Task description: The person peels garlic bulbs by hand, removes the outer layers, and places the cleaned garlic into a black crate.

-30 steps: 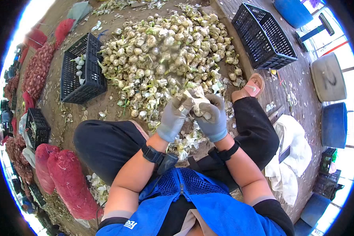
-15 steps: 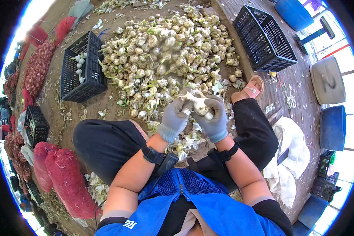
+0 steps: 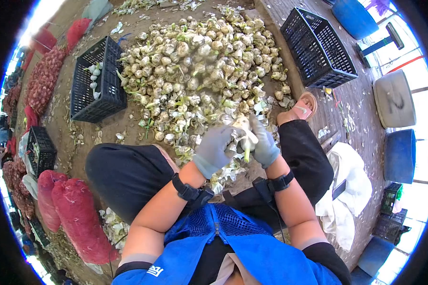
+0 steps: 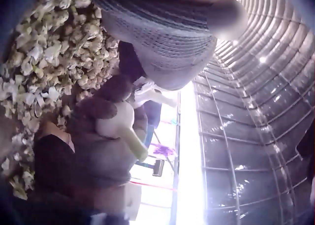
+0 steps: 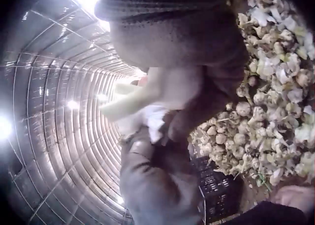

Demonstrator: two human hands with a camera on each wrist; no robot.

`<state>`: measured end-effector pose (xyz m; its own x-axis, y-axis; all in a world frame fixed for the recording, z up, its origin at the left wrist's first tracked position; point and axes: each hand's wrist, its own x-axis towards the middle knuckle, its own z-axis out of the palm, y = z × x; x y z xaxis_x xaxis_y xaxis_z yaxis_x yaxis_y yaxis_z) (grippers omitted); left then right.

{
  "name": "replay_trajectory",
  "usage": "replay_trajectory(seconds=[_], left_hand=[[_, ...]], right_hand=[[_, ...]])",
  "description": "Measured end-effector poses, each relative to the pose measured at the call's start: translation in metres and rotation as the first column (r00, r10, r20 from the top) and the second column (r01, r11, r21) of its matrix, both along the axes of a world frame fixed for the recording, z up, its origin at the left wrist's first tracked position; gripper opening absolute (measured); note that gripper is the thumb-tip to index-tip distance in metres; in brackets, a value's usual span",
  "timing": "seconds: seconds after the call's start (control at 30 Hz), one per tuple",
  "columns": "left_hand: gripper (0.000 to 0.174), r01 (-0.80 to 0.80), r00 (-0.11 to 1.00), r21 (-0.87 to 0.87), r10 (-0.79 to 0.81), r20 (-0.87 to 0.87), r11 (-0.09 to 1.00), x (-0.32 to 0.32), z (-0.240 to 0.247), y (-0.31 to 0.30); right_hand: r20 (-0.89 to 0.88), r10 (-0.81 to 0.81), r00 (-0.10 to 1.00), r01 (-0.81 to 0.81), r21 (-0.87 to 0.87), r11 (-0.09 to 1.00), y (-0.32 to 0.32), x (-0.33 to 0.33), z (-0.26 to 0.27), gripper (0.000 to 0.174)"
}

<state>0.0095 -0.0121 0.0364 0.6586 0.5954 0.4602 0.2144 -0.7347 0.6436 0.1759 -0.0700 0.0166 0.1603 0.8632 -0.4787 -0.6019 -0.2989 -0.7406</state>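
Bulb sits in the right grip, fingers curled round it, green stem pointing back between the hands; just beside, the left grip pinches pale papery skin. Beyond, we note a large heap of similar bulbs, then a black crate to its left holding a few white bulbs; farther off, right, we log a second black crate.

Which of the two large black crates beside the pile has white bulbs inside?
The crate left of the pile: several white bulbs lie inside. The right crate shows none.
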Motion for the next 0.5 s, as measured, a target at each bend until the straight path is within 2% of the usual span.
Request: replay_trajectory(seconds=[0.03,0.07,0.1,0.13,0.17,0.2,0.23,0.27,0.3,0.33,0.37,0.4,0.43,0.47,0.5], left_hand=[[0.02,-0.009,1.0,-0.329,0.003,-0.018,0.944,-0.001,-0.005,-0.001],[0.018,-0.022,0.999,-0.621,-0.001,-0.037,0.783,-0.002,-0.01,-0.001],[0.017,-0.052,0.996,-0.732,0.085,0.008,0.679,-0.003,-0.014,0.005],[0.017,0.066,0.961,-0.839,0.19,0.198,0.539,-0.006,-0.005,0.012],[0.023,0.066,0.944,-0.851,0.244,0.223,0.521,-0.009,-0.007,0.022],[0.029,0.067,0.922,-0.862,0.298,0.246,0.503,-0.011,-0.01,0.03],[0.029,0.064,0.922,-0.861,0.3,0.245,0.505,-0.013,-0.02,0.034],[0.032,-0.088,0.912,-0.79,0.367,0.181,0.607,-0.013,-0.031,0.036],[0.035,-0.238,0.889,-0.691,0.439,0.128,0.683,-0.015,-0.042,0.039],[0.035,-0.239,0.888,-0.69,0.442,0.129,0.683,-0.02,-0.041,0.046],[0.04,-0.429,0.889,-0.463,0.27,-0.37,0.776,-0.026,-0.04,0.054],[0.046,-0.447,0.594,-0.171,0.148,-0.791,0.878,-0.029,-0.039,0.057],[0.064,-0.402,0.454,-0.086,0.117,-0.883,0.912,-0.027,-0.02,0.047],[0.064,-0.397,0.459,-0.085,0.117,-0.881,0.914,-0.028,-0.02,0.041],[0.068,-0.315,0.623,-0.094,0.131,-0.771,0.944,-0.029,-0.021,0.035]], right_hand=[[0.042,0.098,0.994,-0.097,-0.024,0.995,-0.001,0.001,0.005,0.043],[0.08,0.195,0.978,-0.191,-0.053,0.98,-0.001,0.001,0.011,0.047],[-0.057,0.221,0.974,-0.222,-0.015,0.975,-0.002,0.0,0.019,0.051],[-0.057,0.221,0.974,-0.222,-0.017,0.975,-0.003,0.002,0.011,0.051],[-0.153,0.405,0.902,-0.392,0.107,0.914,-0.003,0.005,-0.001,0.052],[-0.221,0.578,0.785,-0.529,0.245,0.812,-0.004,0.007,-0.009,0.052],[-0.013,0.66,0.751,-0.624,0.312,0.716,-0.005,0.006,0.004,0.055],[-0.008,0.732,0.681,-0.697,0.3,0.651,-0.007,0.002,0.0,0.059],[0.051,0.74,0.67,-0.711,0.332,0.621,-0.011,-0.001,-0.001,0.059],[0.11,0.743,0.66,-0.724,0.36,0.588,-0.014,-0.007,0.003,0.059],[0.163,0.697,0.699,-0.691,0.406,0.598,-0.016,-0.012,0.0,0.059],[0.164,0.696,0.699,-0.691,0.406,0.598,-0.015,-0.01,0.0,0.059],[0.215,0.609,0.763,-0.645,0.316,0.696,-0.012,-0.006,0.001,0.058],[0.275,0.515,0.812,-0.575,0.227,0.786,-0.01,-0.003,0.005,0.057],[0.369,0.294,0.882,-0.363,0.132,0.922,-0.008,-0.012,0.008,0.056]])
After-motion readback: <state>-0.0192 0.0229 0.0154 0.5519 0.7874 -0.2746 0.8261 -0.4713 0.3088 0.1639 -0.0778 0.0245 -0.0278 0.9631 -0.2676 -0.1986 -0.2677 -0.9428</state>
